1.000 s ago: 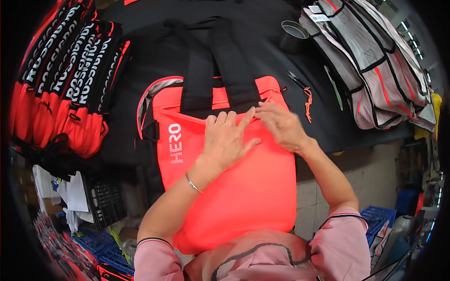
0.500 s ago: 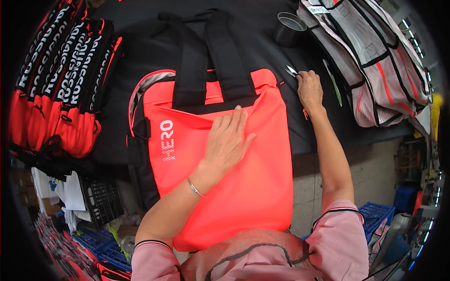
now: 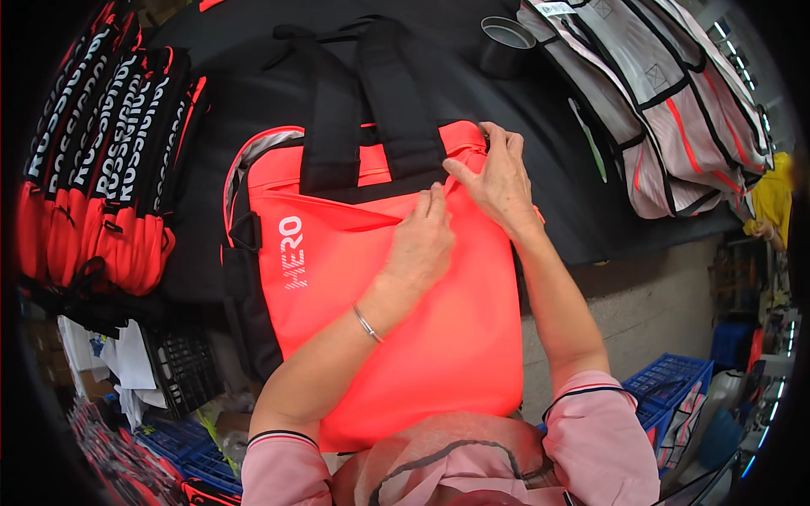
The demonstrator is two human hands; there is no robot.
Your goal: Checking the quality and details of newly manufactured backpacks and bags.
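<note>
A bright orange fabric bag [image 3: 396,337] lies flat on the black table [image 3: 548,169] in the middle of the frame, its lower end hanging over the near edge toward the person. Two black webbing handles [image 3: 371,110] run from its top edge toward the upper middle of the frame.

The left hand [image 3: 419,244] lies palm down on the upper part of the bag, fingers together and pointing up the frame, pressing the cloth flat. The right hand [image 3: 499,181] is at the bag's upper right corner, thumb and fingertips pinched on the orange edge there (whether it holds a zip pull or only the seam is too small to tell).

The bag looks soft and light: thin coated cloth that creases under the left hand and would likely slide a little on the table. It seems best taken by the stiff webbing handles or the seamed top corners, since the flat panel gives nothing to grip.

At the upper left lies a stack of folded red and black bags [image 3: 101,169]; at the upper right, grey strapped vests [image 3: 666,110] and a dark roll of tape [image 3: 506,42].
</note>
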